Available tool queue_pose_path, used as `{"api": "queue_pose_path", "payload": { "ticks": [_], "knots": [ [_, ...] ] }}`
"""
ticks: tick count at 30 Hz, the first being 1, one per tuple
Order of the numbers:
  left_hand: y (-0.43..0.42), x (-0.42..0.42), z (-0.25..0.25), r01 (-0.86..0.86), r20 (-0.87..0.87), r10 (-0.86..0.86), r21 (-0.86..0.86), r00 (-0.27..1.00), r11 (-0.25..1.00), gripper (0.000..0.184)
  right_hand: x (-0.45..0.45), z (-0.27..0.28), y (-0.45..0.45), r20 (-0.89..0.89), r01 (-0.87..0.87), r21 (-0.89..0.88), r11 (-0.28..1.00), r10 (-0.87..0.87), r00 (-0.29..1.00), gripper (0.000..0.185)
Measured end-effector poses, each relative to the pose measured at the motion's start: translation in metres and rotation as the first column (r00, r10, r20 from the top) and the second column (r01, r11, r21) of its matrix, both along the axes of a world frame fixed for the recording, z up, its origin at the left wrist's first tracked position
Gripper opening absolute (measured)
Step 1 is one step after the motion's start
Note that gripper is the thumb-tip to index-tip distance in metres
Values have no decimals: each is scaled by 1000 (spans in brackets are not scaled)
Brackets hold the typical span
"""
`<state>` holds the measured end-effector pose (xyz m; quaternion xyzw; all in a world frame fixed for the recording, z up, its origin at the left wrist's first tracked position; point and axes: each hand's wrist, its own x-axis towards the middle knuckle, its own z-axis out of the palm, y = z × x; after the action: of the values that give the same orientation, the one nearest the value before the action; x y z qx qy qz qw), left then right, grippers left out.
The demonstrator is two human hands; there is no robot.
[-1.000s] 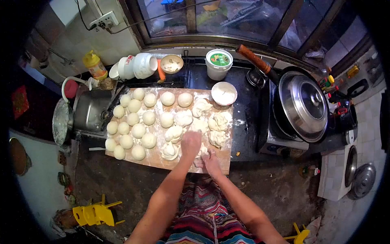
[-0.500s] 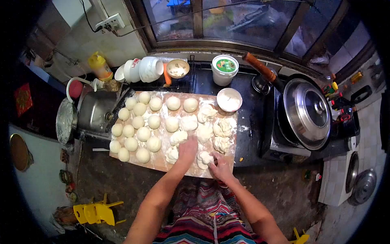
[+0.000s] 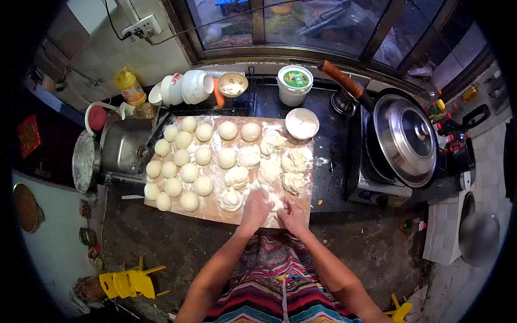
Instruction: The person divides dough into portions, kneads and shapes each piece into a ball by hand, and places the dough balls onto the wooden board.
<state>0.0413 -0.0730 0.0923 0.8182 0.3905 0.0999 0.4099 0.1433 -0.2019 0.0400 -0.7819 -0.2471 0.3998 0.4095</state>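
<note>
White dough lump (image 3: 275,203), head view: sits between both hands, near edge of floured wooden board (image 3: 214,213). Right hand (image 3: 292,215) pinches its right side; left hand (image 3: 257,207) against its left, grip can't tell. Smooth dough balls (image 3: 203,185) further left.

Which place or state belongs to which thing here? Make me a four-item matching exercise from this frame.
Things
1. left hand and right hand
2. smooth dough balls
3. white tub
4. steel lid

Places or states
A. above the stove
B. bearing a green label
C. at either side of a dough lump
D. mostly on the board's left half

Pairs: 1-C, 2-D, 3-B, 4-A
</note>
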Motion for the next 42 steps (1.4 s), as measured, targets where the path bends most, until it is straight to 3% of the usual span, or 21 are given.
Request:
{"api": "queue_pose_path", "payload": {
  "ticks": [1,3,5,10,11,14,15,16,18,19,22,23,25,27,30,32,34,35,38,39,42],
  "knots": [
    [1,1,-12,-15,83,2,152,997,988,38,-1,7,-1,38,-12,17,1000,12,999,51],
    [5,4,-23,59,41,-67,181,997,982,42,0,28,2,113,-43,50,998,37,993,49],
    [10,13,-22,118,-69,-109,148,992,982,42,5,38,10,-17,18,43,999,-18,1000,48],
    [6,5,-63,78,59,-96,247,994,966,34,13,25,24,66,17,-41,999,-14,998,43],
    [6,-6,-74,69,117,-103,269,988,961,32,15,24,18,197,-62,51,997,50,979,41],
    [9,-29,-8,28,-38,-36,-190,999,981,21,9,25,0,464,-333,193,923,214,860,37],
    [5,-21,7,-193,-45,190,-100,981,976,13,4,32,-2,477,-417,190,889,287,830,36],
    [-4,-12,2,-237,-5,237,24,971,971,13,1,35,-5,492,-497,186,848,358,794,35],
    [-16,6,-34,-322,96,307,259,947,911,15,-13,26,-2,437,-412,183,893,301,848,36],
    [-16,7,-93,-113,54,101,556,993,823,20,-19,19,-1,431,-327,165,931,230,872,38],
    [-2,32,-50,-52,34,40,618,999,785,24,-12,5,-3,397,-138,142,980,72,915,44],
    [8,43,-55,-77,-79,155,603,985,794,29,-4,13,-3,358,-97,107,990,52,932,45],
    [25,52,-59,-99,-14,138,620,990,778,29,-1,21,-4,298,-58,-34,998,66,952,46],
    [22,50,-55,-98,-7,124,570,992,816,24,-11,-31,-3,74,12,-43,999,-9,997,46],
    [-4,30,-57,9,28,-30,567,999,824,18,-14,-20,1,56,-7,118,993,1,998,47],
    [-27,16,-76,-328,282,284,122,917,937,14,-12,4,-9,407,-208,210,955,108,907,48],
    [-43,13,-63,-440,198,400,240,895,865,13,-19,11,-19,581,-350,233,907,159,798,49],
    [-44,8,-51,-252,127,219,425,968,870,16,-23,12,-24,660,-421,232,877,176,731,50],
    [-1,25,-68,48,-73,9,738,997,673,18,-19,9,-19,358,-143,170,975,74,931,52],
    [8,36,-51,138,-227,25,674,973,726,17,-15,20,-14,201,-84,104,991,62,978,52],
    [25,44,-59,43,-37,-25,644,999,764,16,-13,53,8,-250,84,-55,995,-95,963,54]
  ]
}}
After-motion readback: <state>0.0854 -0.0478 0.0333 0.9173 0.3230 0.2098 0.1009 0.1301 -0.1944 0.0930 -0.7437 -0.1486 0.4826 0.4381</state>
